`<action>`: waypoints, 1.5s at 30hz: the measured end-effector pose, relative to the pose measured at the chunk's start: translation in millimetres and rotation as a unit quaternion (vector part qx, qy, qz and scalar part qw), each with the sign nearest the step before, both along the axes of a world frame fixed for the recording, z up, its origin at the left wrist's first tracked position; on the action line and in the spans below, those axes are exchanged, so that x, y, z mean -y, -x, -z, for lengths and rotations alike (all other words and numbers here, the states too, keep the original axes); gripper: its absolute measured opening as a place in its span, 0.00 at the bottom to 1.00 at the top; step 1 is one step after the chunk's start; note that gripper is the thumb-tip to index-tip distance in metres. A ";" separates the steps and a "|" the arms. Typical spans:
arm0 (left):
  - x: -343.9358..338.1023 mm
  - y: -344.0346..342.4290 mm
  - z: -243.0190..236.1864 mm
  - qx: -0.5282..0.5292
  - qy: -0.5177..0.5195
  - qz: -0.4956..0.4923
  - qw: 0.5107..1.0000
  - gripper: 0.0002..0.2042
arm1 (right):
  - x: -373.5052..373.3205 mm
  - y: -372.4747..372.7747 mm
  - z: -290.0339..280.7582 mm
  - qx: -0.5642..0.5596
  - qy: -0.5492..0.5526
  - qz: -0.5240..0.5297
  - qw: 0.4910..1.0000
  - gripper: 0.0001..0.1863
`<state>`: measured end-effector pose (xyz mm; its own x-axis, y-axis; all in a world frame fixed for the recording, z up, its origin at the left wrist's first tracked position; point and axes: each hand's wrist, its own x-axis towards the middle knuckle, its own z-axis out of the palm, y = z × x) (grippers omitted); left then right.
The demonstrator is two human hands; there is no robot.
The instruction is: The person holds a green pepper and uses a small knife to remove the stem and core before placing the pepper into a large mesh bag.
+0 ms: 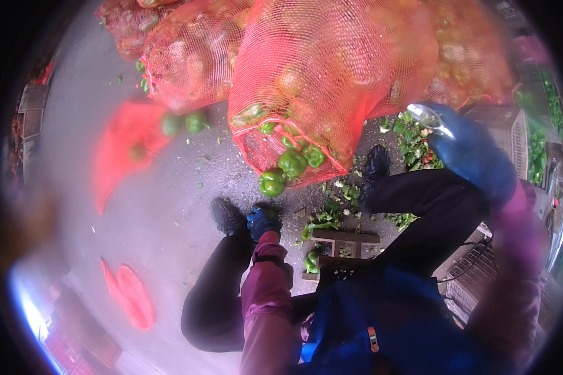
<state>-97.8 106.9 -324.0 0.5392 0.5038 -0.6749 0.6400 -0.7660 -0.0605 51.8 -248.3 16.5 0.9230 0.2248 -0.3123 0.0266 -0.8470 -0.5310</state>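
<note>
My left hand (263, 222), in a blue glove with a purple sleeve, reaches down to the floor beside my left shoe (227, 215). Whether it holds anything is hidden. Just beyond it two green peppers (282, 173) lie at the open mouth of a red mesh sack (319, 69) full of peppers. My right hand (466, 150), also in a blue glove, is raised at the right and grips a small shiny tool (431, 119). Its shape is too blurred to name.
More red mesh sacks (187, 56) are piled at the back. A loose red net (128, 140) with peppers lies at the left. Green pepper trimmings (331, 212) litter the grey floor around a small wooden stool (344, 240). Crates (513, 128) stand at the right.
</note>
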 end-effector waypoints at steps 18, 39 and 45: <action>27.2 -100.5 -302.8 0.245 0.885 -0.252 0.304 0.37 | -91.3 64.5 -50.9 0.182 -0.037 -0.222 0.957 0.16; 24.8 -104.1 -304.6 0.515 0.629 -0.003 0.582 0.28 | -90.4 66.6 -50.9 0.165 -0.036 -0.172 0.971 0.13; 54.8 -83.5 -334.6 0.625 0.509 0.131 0.576 0.28 | -89.9 59.8 -46.0 0.218 -0.031 -0.230 0.948 0.11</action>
<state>-14.3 52.1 10.7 0.8922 -0.0200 0.4512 -0.4513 -0.0766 0.8891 -8.0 -158.5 62.5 0.7619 0.6395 0.1025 0.6131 -0.6611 -0.4326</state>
